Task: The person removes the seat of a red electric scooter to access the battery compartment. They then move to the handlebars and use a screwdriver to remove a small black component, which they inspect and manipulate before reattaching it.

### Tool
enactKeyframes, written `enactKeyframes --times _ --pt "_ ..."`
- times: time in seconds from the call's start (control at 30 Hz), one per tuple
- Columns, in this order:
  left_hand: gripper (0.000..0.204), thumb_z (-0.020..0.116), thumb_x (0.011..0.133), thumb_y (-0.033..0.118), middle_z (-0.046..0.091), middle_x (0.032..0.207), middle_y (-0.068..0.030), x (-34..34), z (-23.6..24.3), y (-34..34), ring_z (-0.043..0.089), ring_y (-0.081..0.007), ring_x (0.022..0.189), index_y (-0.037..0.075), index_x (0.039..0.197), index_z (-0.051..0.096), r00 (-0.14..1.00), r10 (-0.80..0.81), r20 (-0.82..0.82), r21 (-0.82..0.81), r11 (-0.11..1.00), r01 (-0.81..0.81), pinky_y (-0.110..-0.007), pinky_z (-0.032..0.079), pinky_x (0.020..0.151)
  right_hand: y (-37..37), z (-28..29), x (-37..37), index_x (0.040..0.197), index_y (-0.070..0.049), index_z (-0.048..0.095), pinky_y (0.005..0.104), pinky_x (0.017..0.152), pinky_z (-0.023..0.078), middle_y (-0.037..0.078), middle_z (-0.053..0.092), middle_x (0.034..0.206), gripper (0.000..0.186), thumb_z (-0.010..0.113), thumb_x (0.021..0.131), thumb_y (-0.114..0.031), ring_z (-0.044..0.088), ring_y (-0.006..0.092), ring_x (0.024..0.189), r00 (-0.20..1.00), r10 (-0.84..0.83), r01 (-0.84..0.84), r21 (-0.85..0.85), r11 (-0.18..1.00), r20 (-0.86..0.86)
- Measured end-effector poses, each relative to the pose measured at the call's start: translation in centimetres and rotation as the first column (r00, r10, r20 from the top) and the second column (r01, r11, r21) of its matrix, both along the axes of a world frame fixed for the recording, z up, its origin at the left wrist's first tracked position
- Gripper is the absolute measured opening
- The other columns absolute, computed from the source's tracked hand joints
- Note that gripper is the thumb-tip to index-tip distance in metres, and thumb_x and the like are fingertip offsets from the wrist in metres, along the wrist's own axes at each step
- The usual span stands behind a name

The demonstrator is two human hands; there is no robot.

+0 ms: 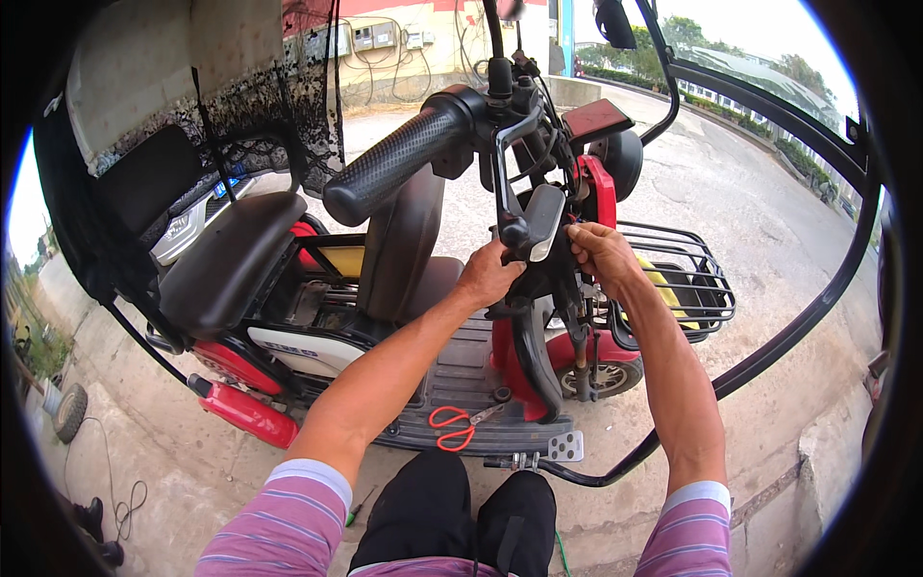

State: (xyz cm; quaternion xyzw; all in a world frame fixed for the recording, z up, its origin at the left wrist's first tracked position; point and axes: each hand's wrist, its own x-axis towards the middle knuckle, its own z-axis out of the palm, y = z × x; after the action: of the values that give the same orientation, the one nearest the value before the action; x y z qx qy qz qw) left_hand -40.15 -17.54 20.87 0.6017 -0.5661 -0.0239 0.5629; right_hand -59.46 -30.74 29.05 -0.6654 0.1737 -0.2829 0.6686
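Observation:
My left hand (488, 274) has its fingers curled against the black steering housing (524, 284) below a grey oblong part (546, 223); what they hold is hidden. My right hand (601, 258) is closed in a pinch at the housing's right side, by the red body panel (596, 183), on something too small to make out. Above both hands are the black brake lever (505, 163) and textured handlebar grip (394, 168). On the footboard (457, 356) below my arms lie orange-handled scissors (463, 423) beside a small black roll (502, 394).
The red three-wheeler has seats (226, 269) at left, a front basket (692, 279) with yellow cloth, and a tubular canopy frame (817, 288) curving round the right. A loose tyre (70, 412), cables and dark shoes (91, 519) are at lower left. A wall (423, 43) stands behind.

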Motion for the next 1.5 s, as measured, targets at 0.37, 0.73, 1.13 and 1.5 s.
enactKeyframes --times 0.37,0.73,1.13,1.5 --pt "0.034 0.070 0.082 0.021 0.068 0.092 -0.0191 -1.5 2.0 1.6 0.067 -0.0364 0.092 0.001 0.107 0.061 0.987 0.137 0.084 0.066 0.988 -0.143 -0.044 0.052 0.082 -0.1 -0.9 -0.2 0.094 -0.010 0.066 0.0199 0.053 0.034 -0.006 0.052 0.072 0.017 0.065 0.097 -0.027 0.046 0.0049 0.061 0.997 0.070 -0.075 0.137 0.988 0.040" --pt "0.026 0.068 0.086 0.010 0.067 0.095 -0.0109 -6.7 7.0 4.0 0.066 -0.0221 0.086 0.001 0.110 0.070 0.934 0.132 0.331 -0.161 0.984 -0.082 -0.035 0.052 0.075 1.3 -2.7 0.6 0.088 -0.004 0.070 0.0231 0.055 0.037 -0.003 0.059 0.071 0.020 0.072 0.092 -0.023 0.048 0.0051 0.062 0.965 -0.256 0.261 -0.154 0.953 0.048" --pt "0.044 0.064 0.084 0.022 0.069 0.078 -0.0156 -7.6 7.5 0.5 0.068 -0.0315 0.071 0.012 0.127 0.063 0.923 0.084 0.376 0.002 0.996 -0.092 -0.043 0.052 0.067 2.5 -5.1 2.0 0.100 0.000 0.073 0.0248 0.056 0.041 -0.002 0.064 0.074 0.022 0.067 0.095 -0.020 0.051 0.0041 0.064 0.919 -0.342 0.367 -0.108 0.924 0.195" --pt "0.046 0.065 0.084 0.017 0.065 0.067 -0.0140 -6.3 7.5 2.1 0.065 -0.0258 0.061 0.009 0.129 0.061 0.895 0.080 0.440 0.032 0.994 -0.104 -0.039 0.049 0.060 1.7 -2.7 1.4 0.100 -0.001 0.073 0.0232 0.065 0.044 -0.001 0.064 0.080 0.024 0.069 0.093 -0.024 0.053 0.0075 0.070 0.930 -0.272 0.288 -0.033 0.957 0.246"
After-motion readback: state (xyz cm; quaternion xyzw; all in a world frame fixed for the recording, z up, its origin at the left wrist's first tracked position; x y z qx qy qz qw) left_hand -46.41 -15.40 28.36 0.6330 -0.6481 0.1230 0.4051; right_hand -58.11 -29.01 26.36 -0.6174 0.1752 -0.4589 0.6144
